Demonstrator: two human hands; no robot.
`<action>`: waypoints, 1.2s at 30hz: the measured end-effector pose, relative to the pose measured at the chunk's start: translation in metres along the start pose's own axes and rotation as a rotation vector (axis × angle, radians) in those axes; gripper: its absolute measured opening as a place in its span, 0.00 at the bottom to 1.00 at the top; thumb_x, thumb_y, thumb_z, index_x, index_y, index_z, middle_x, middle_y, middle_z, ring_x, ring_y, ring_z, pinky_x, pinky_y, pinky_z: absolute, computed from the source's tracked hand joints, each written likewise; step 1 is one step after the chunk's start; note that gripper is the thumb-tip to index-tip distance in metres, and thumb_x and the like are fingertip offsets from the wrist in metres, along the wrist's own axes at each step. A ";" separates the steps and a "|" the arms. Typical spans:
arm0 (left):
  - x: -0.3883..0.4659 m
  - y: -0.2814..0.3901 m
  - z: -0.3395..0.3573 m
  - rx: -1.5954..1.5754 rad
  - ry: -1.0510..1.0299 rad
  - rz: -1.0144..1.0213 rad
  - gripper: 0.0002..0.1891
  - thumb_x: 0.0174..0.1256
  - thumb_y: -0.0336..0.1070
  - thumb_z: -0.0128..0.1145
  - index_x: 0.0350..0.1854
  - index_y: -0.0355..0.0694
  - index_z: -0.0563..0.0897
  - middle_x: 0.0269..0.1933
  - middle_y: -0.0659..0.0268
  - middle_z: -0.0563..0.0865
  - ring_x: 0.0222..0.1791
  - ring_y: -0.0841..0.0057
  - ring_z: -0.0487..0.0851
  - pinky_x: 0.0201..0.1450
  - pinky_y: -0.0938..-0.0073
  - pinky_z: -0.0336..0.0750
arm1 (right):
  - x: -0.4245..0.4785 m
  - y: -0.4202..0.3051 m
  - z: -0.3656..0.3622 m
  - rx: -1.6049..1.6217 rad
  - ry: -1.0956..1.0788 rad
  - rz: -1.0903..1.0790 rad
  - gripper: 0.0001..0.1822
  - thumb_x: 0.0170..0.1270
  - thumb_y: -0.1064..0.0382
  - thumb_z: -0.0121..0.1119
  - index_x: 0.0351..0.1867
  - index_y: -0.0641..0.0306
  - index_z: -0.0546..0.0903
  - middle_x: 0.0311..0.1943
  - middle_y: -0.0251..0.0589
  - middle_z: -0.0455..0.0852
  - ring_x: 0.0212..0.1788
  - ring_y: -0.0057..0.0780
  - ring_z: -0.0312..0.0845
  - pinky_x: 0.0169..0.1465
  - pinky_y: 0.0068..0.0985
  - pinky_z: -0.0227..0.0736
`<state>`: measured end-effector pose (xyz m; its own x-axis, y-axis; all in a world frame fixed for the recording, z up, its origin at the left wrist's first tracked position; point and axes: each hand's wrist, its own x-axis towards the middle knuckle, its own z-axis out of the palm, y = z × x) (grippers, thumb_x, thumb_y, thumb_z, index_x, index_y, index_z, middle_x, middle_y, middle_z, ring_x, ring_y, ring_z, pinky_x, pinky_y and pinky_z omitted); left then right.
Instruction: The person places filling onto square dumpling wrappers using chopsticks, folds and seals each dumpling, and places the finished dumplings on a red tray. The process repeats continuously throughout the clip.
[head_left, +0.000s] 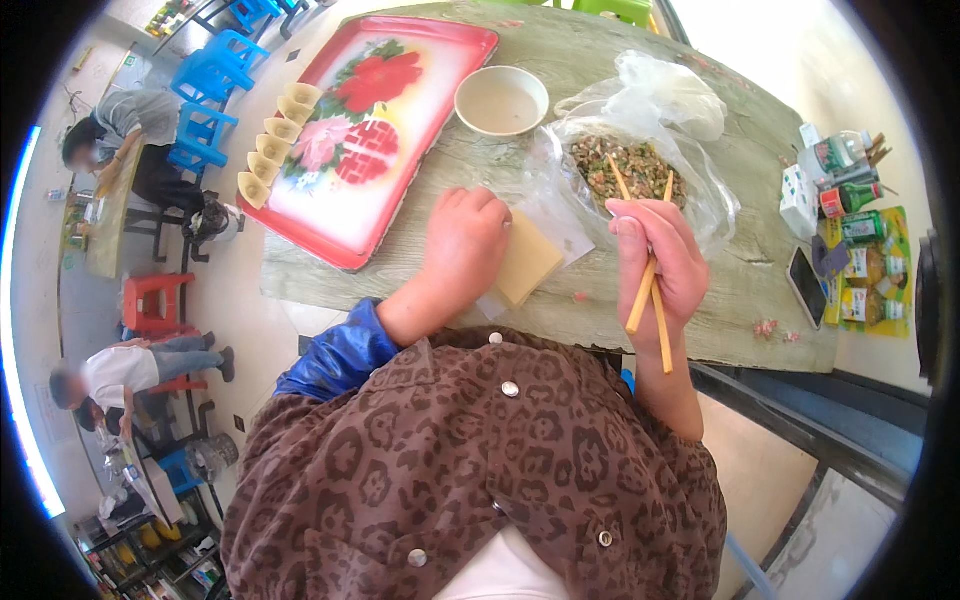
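Note:
My right hand (664, 259) holds a pair of wooden chopsticks (646, 296), their tips over the minced filling (626, 169) in a clear plastic bag (709, 199). Curled fingers on my left hand (466, 232) rest at the left edge of a stack of square yellow dough wrappers (532, 259); whether they pinch one cannot be seen. A bowl of cloudy liquid (502, 102) stands beyond my left hand. On the left, folded dumplings (271, 148) line the far-left rim of a red floral tray (367, 251).
At the right table edge are a phone (807, 287), a tissue pack (798, 201), a green bottle (859, 196) and several jars. Blue stools (214, 67), a red stool (154, 302) and two people (142, 124) are off to the left.

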<state>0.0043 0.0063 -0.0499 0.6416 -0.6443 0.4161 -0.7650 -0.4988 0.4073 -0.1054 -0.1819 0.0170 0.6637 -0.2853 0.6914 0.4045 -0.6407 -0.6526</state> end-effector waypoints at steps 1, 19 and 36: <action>0.000 0.000 0.001 0.008 0.003 0.000 0.02 0.58 0.28 0.64 0.31 0.39 0.82 0.37 0.58 0.84 0.42 0.55 0.82 0.53 0.55 0.74 | -0.001 0.001 0.001 -0.003 -0.005 -0.002 0.07 0.65 0.78 0.64 0.43 0.72 0.86 0.36 0.45 0.88 0.33 0.30 0.81 0.36 0.24 0.75; 0.009 0.016 -0.037 -0.207 -0.031 0.140 0.07 0.66 0.22 0.59 0.44 0.34 0.79 0.40 0.52 0.86 0.44 0.51 0.85 0.53 0.57 0.78 | 0.008 0.011 -0.001 -0.154 -0.255 -0.134 0.11 0.57 0.70 0.72 0.41 0.68 0.84 0.39 0.44 0.83 0.42 0.44 0.80 0.46 0.37 0.76; 0.010 0.054 -0.023 -2.275 -0.417 -0.444 0.47 0.76 0.70 0.44 0.79 0.30 0.59 0.76 0.51 0.69 0.75 0.59 0.70 0.77 0.54 0.65 | 0.034 -0.010 -0.001 -0.132 -0.145 -0.200 0.07 0.58 0.71 0.71 0.33 0.66 0.81 0.35 0.41 0.83 0.38 0.42 0.79 0.42 0.35 0.73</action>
<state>-0.0290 -0.0140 -0.0055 0.4236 -0.9025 0.0785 0.8065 0.4152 0.4209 -0.0875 -0.1860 0.0480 0.6659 -0.0443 0.7447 0.4577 -0.7641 -0.4547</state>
